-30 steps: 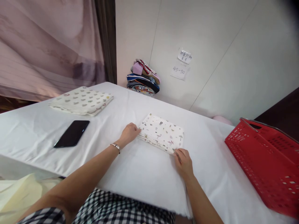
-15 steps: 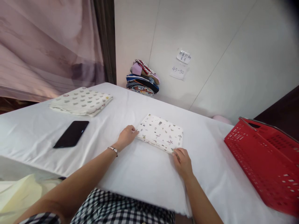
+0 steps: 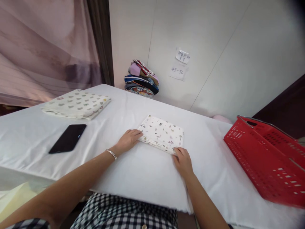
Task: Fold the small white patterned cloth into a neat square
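White cloth covers the counter (image 3: 133,178), which runs back to a pale panelled wall with two paper notes (image 3: 179,63) stuck on it. Near the middle of the counter lies a small folded white cloth printed with tiny coloured figures (image 3: 162,133), flat and squared. The left hand (image 3: 128,140) rests with its fingers lying open against the near left corner of that folded cloth, a thin bracelet (image 3: 111,154) on its wrist. The right hand (image 3: 183,160) touches the near right corner, its fingertips at the folded edge; whether this grip pinches the layers or only presses on them cannot be told. A black smartphone (image 3: 68,138) lies face up well to the left, and beyond it sits a larger folded cream cloth with a grey pattern (image 3: 76,103). A stack of folded colourful fabrics (image 3: 141,79) stands in the far corner against the wall. A red plastic basket with a slotted wall (image 3: 267,159) stands at the right end.
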`<action>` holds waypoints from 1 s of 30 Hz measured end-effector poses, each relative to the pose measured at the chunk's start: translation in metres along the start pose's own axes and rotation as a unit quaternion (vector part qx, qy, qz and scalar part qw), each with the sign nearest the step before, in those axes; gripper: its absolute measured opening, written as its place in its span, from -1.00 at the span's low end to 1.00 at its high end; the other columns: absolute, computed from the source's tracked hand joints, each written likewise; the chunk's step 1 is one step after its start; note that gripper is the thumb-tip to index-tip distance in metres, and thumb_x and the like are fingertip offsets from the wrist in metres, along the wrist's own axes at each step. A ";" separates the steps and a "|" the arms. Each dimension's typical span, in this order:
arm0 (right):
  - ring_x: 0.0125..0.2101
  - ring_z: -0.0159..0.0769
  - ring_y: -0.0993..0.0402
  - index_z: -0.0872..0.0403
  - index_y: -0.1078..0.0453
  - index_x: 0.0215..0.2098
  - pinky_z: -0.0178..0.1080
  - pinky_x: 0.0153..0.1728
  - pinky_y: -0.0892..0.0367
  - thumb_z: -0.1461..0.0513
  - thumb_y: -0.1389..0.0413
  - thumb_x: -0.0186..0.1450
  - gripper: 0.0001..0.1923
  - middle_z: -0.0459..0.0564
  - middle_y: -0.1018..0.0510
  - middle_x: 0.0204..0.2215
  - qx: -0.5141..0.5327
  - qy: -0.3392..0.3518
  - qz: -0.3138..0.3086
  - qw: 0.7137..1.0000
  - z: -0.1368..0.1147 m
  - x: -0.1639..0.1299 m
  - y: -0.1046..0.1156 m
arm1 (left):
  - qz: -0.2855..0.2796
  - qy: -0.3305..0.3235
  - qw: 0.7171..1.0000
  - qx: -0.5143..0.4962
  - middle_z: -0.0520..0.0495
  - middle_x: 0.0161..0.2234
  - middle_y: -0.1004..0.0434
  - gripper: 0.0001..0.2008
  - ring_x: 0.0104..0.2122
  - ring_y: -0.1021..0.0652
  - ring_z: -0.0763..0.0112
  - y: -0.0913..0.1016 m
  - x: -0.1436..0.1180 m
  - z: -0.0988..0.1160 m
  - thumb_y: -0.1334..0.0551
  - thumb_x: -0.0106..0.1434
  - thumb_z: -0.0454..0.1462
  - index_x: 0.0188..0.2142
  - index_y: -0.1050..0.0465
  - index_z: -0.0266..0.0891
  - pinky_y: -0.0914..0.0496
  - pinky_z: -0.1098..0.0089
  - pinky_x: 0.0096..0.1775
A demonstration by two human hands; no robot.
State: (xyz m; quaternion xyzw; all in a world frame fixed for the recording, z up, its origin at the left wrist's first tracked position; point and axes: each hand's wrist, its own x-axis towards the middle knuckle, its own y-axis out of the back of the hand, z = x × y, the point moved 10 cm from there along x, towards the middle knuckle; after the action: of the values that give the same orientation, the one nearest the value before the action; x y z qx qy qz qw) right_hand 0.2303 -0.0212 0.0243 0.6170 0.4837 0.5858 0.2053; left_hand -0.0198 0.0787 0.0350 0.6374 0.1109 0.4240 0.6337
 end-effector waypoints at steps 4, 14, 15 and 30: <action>-0.17 -0.18 -0.31 0.02 -0.37 -0.01 -0.13 -0.19 -0.30 0.27 0.06 0.31 -0.68 0.07 -0.44 -0.18 -0.027 0.019 0.019 0.999 0.000 0.001 0.001 | 0.010 -0.027 0.999 0.034 -0.14 -0.09 -0.50 -0.70 -0.09 -0.46 0.25 0.007 0.007 0.004 -0.01 0.30 -0.36 -0.07 -0.42 -0.15 -0.26 0.20 -0.08; -0.20 -0.22 -0.30 0.03 -0.42 -0.10 -0.19 -0.22 -0.22 0.32 0.05 0.29 -0.71 0.04 -0.44 -0.23 -0.044 0.030 0.023 0.998 0.002 -0.001 -0.001 | 0.033 -0.049 0.995 0.083 -0.15 -0.05 -0.49 -0.69 -0.06 -0.45 0.25 0.001 0.002 0.006 -0.01 0.30 -0.41 -0.07 -0.42 -0.21 -0.27 0.20 -0.08; -0.20 -0.22 -0.29 0.03 -0.42 -0.09 -0.19 -0.21 -0.22 0.31 0.05 0.29 -0.71 0.04 -0.44 -0.23 -0.039 0.029 0.022 0.999 0.003 -0.001 -0.002 | 0.028 -0.052 0.995 0.084 -0.15 -0.04 -0.48 -0.69 -0.05 -0.44 0.24 0.001 0.001 0.007 0.00 0.30 -0.41 -0.05 -0.41 -0.21 -0.27 0.20 -0.07; -0.18 -0.20 -0.29 0.04 -0.41 -0.08 -0.16 -0.19 -0.27 0.34 0.05 0.29 -0.70 0.05 -0.44 -0.22 0.000 0.011 0.014 1.000 0.002 0.000 0.000 | 0.003 0.006 0.996 0.093 -0.10 0.11 -0.36 -0.58 0.12 -0.33 0.19 -0.002 -0.004 0.001 0.05 0.28 -0.42 0.09 -0.31 -0.19 -0.17 0.05 0.11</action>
State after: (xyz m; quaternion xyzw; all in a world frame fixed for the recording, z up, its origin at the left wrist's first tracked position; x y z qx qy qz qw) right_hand 0.2316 -0.0208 0.0236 0.6172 0.4771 0.5954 0.1920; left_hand -0.0213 0.0757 0.0320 0.6915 0.1515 0.4174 0.5697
